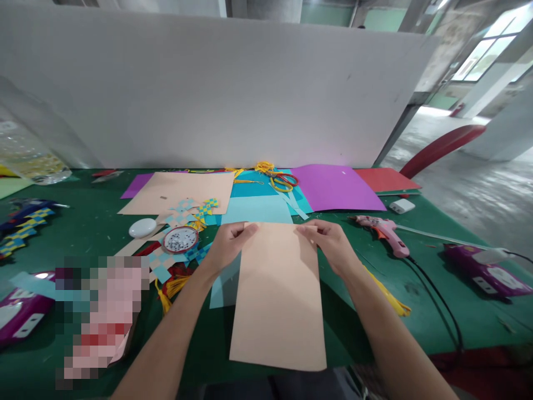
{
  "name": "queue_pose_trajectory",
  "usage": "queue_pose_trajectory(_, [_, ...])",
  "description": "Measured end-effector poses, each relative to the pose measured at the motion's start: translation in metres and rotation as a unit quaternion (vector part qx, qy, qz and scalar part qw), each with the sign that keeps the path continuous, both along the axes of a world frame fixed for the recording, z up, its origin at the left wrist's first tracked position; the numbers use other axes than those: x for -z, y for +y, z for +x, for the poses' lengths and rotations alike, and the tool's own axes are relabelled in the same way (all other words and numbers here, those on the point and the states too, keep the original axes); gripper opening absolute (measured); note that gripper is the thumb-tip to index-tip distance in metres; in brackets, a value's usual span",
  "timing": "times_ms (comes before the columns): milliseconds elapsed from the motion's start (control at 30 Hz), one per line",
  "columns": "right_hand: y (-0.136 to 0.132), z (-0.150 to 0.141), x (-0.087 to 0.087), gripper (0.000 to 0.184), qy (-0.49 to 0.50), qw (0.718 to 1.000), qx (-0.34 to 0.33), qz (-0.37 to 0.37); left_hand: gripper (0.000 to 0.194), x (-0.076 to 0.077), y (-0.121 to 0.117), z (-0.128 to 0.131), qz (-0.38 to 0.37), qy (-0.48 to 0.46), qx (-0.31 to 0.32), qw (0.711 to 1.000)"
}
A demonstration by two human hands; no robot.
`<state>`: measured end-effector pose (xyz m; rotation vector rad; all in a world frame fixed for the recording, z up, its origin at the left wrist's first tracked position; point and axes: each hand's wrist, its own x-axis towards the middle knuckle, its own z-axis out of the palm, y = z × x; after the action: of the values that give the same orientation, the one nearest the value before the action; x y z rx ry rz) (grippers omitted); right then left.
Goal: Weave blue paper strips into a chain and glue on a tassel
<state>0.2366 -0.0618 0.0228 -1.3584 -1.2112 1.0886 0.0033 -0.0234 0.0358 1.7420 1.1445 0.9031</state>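
Observation:
A plain peach sheet of paper (278,300) hangs toward me, pinched at its far edge by both hands. My left hand (229,244) has its thumb on the top left corner, and my right hand (328,240) grips the top right corner the same way. Under and behind it lies light blue paper (260,210). To the left of my left hand are a small round dish of beads (181,239) and woven blue and yellow paper strips (207,208). A yellow tassel (391,294) lies partly behind my right forearm.
A pink glue gun (385,230) with a cord and a purple power strip (485,269) are at right. Scissors (283,181), a purple sheet (337,189) and another peach sheet (187,189) lie along the back. A white partition (208,94) stands behind the green table (433,311).

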Motion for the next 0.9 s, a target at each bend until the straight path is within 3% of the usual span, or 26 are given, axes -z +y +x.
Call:
queue_pose_trajectory(567, [0.0017, 0.0020, 0.0033, 0.028, 0.013, 1.000, 0.007, 0.021, 0.043, 0.0036, 0.0013, -0.0003, -0.006, 0.000, 0.002, 1.000])
queue_pose_trajectory(900, [0.0015, 0.0030, 0.0034, 0.029, 0.009, 1.000, -0.003, 0.021, 0.038, 0.0004, -0.0017, 0.0017, -0.005, -0.005, -0.030, 1.000])
